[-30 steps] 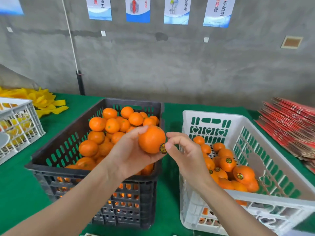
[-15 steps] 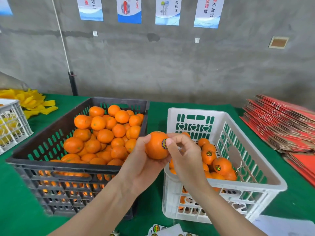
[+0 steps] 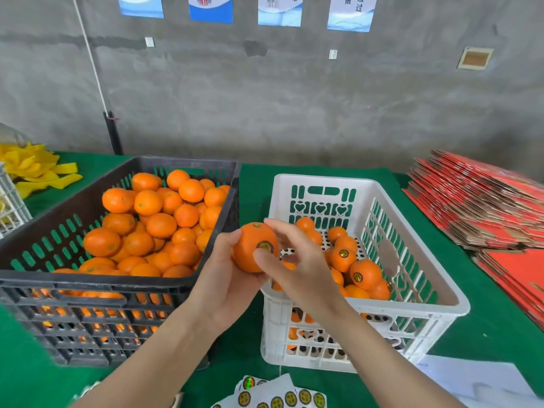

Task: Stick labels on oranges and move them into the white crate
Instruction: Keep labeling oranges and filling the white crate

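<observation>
My left hand (image 3: 226,284) grips an orange (image 3: 250,245) between the two crates, at the white crate's near left corner. A round black-and-gold label (image 3: 265,247) sits on the side facing me. My right hand (image 3: 300,269) pinches the same orange, thumb just below the label and fingers over its far right side. The white crate (image 3: 397,307) on the right holds several labelled oranges (image 3: 365,273). The black crate (image 3: 88,282) on the left is full of unlabelled oranges (image 3: 159,225).
A sheet of round labels (image 3: 282,396) lies at the table's near edge, with white paper (image 3: 471,384) to its right. Flat red cartons (image 3: 477,207) are stacked at the right. Yellow wrappers (image 3: 32,166) and a white basket (image 3: 11,201) sit far left.
The orange has turned in my hands so the label faces me. My right thumb has slid off the label to just below it. The view has tilted down, showing the label sheet.
</observation>
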The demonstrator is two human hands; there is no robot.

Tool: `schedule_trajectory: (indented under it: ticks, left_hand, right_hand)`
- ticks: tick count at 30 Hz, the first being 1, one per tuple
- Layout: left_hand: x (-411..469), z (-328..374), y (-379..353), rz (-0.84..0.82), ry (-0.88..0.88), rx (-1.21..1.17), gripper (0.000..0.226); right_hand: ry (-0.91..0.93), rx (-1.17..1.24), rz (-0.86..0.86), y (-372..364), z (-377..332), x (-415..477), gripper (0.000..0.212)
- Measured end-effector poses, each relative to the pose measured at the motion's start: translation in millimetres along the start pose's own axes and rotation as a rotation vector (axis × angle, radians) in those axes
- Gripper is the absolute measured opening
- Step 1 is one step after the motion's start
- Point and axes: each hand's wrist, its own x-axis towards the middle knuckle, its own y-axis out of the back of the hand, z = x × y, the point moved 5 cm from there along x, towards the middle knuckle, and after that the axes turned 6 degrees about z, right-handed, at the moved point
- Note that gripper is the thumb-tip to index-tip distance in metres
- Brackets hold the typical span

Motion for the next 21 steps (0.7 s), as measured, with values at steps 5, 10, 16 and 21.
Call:
schedule_trajectory:
  ticks: [5, 10, 16, 21]
  left_hand:
    - [13.0, -3.3, 13.3, 0.015, 0.039, 0.389, 0.059]
    - [13.8, 3.1, 30.8, 0.162, -0.039, 0.442, 0.057]
    - [8.5, -10.4, 45.9, 0.217, -0.045, 0.539, 0.040]
    - [13.5, -17.5, 47.4, 0.246, -0.027, 0.530, 0.039]
  right_hand:
    - [0.071, -0.306, -0.006, 17.8, 15.8, 34.0, 0.051]
    - [-0.227, -0.684, 0.123, 86.0, 103.5, 130.9, 0.054]
    - [-0.360, -1.129, -0.189, 116.2, 224.0, 162.7, 0.059]
    - [-0.372, -1.145, -0.464, 104.2, 260.0, 158.1, 0.060]
